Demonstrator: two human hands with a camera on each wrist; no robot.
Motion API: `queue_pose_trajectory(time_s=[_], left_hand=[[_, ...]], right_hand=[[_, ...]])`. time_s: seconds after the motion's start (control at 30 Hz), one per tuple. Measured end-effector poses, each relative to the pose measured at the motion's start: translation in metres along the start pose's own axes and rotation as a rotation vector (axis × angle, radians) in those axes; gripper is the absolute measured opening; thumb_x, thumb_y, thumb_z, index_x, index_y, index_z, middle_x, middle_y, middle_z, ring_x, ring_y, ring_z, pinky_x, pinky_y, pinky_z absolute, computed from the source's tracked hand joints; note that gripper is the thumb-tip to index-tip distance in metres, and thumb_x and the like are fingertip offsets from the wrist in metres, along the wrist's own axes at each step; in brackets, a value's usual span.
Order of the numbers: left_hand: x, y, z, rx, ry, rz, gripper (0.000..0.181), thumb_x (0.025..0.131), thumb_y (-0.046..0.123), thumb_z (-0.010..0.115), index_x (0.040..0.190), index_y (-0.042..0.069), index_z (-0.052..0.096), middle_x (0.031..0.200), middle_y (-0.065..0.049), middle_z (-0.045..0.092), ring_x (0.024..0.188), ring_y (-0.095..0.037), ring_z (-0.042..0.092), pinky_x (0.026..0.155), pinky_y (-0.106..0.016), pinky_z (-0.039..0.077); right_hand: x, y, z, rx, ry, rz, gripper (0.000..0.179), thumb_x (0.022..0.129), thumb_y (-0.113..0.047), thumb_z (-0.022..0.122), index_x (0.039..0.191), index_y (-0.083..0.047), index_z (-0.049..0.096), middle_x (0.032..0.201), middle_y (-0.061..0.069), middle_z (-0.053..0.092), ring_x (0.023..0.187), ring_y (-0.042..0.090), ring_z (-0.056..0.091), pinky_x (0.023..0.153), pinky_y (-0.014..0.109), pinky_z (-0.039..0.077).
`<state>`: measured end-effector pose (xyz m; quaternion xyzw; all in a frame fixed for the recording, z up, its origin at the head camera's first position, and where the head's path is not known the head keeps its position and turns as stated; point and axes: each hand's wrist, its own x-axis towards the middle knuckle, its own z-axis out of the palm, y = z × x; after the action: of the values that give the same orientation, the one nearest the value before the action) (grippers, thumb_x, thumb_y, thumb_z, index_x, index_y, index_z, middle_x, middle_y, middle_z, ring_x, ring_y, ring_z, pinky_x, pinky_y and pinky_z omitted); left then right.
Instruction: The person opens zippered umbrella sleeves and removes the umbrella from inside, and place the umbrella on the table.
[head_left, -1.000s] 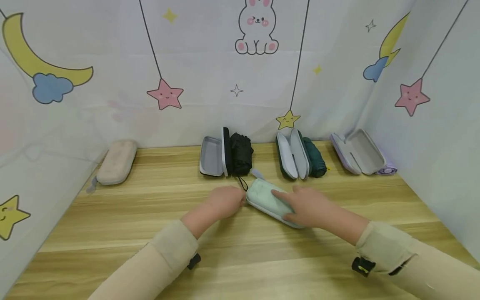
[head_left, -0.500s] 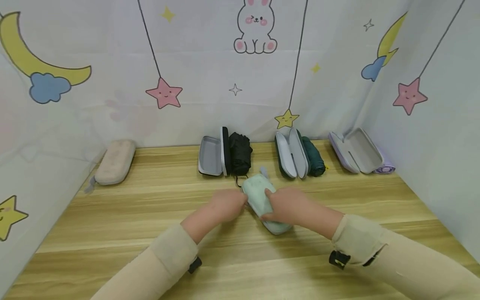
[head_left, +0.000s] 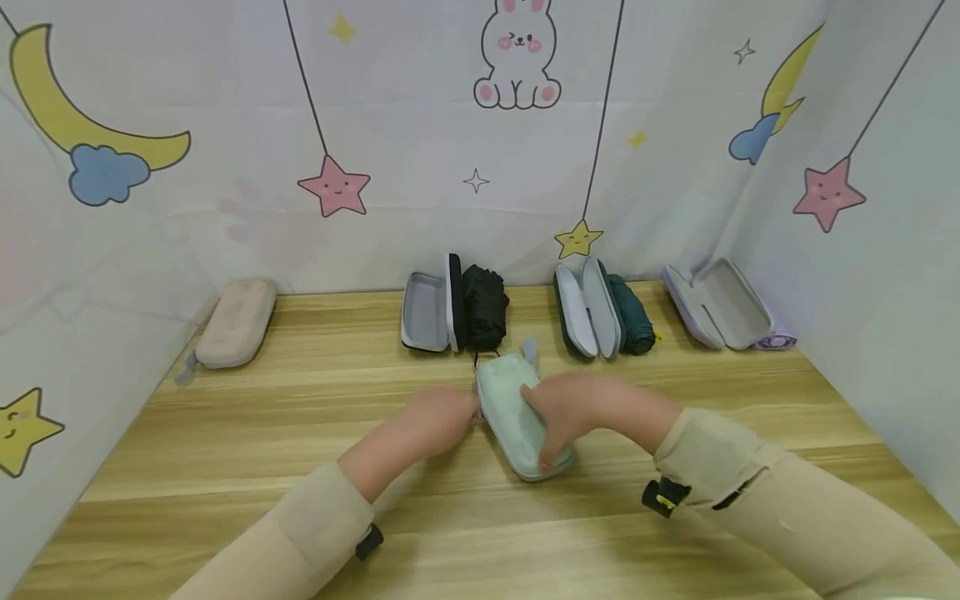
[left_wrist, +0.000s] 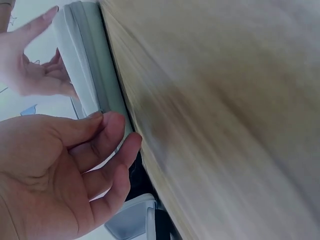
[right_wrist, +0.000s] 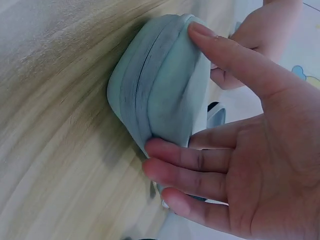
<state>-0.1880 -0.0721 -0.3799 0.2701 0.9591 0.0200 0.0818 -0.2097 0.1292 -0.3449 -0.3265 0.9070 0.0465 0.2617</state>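
A mint-green zip case [head_left: 512, 417] lies on the table between my hands, its zipper shut where the right wrist view shows it. My right hand [head_left: 566, 407] grips it, the thumb over the top and the fingers along the right side. At the case's left side, my left hand [head_left: 440, 418] pinches the zipper pull between thumb and index finger. In the left wrist view these fingertips sit right at the seam, and the pull is mostly hidden by them. A grey loop tab [head_left: 530, 350] sticks out from the case's far end.
Along the back stand an open black case [head_left: 425, 312] beside a black folded umbrella [head_left: 484, 308], an open dark-green case [head_left: 587, 310] beside a green folded umbrella [head_left: 632, 315], and an open lilac case [head_left: 723, 304] beside a lilac roll [head_left: 777, 339]. A beige case [head_left: 238, 323] lies far left.
The mint-green case has turned, its near end swinging left and toward me. My right hand has moved left with it, and the left hand has slid slightly left and nearer along its side.
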Motion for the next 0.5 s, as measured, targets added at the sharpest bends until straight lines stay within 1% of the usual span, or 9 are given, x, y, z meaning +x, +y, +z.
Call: queue_pose_trajectory(time_s=[0.17, 0.33, 0.5], left_hand=[[-0.01, 0.002, -0.001, 0.053, 0.024, 0.022, 0.022, 0.096, 0.017, 0.062, 0.074, 0.015, 0.059, 0.072, -0.003, 0.062, 0.068, -0.021, 0.062, 0.057, -0.041, 0.051], [-0.019, 0.005, -0.002, 0.065, 0.018, 0.047, 0.022, 0.094, 0.018, 0.064, 0.073, 0.016, 0.06, 0.069, -0.001, 0.059, 0.064, -0.018, 0.058, 0.053, -0.04, 0.05], [-0.029, 0.009, -0.002, 0.103, -0.001, 0.085, 0.022, 0.094, 0.021, 0.066, 0.073, 0.016, 0.059, 0.068, 0.001, 0.058, 0.062, -0.016, 0.055, 0.052, -0.038, 0.049]], right_hand=[[0.004, -0.007, 0.0, -0.04, 0.045, 0.026, 0.111, 0.068, -0.065, 0.077, 0.149, -0.001, 0.036, 0.133, 0.011, 0.058, 0.117, 0.022, 0.057, 0.091, 0.035, 0.048], [0.009, -0.01, 0.001, -0.02, 0.079, 0.056, 0.111, 0.068, -0.07, 0.074, 0.148, -0.001, 0.039, 0.126, 0.01, 0.062, 0.109, 0.021, 0.061, 0.083, 0.035, 0.05], [0.014, -0.009, 0.002, 0.012, 0.108, 0.079, 0.11, 0.07, -0.072, 0.071, 0.148, -0.001, 0.038, 0.128, 0.011, 0.061, 0.111, 0.024, 0.061, 0.084, 0.037, 0.05]])
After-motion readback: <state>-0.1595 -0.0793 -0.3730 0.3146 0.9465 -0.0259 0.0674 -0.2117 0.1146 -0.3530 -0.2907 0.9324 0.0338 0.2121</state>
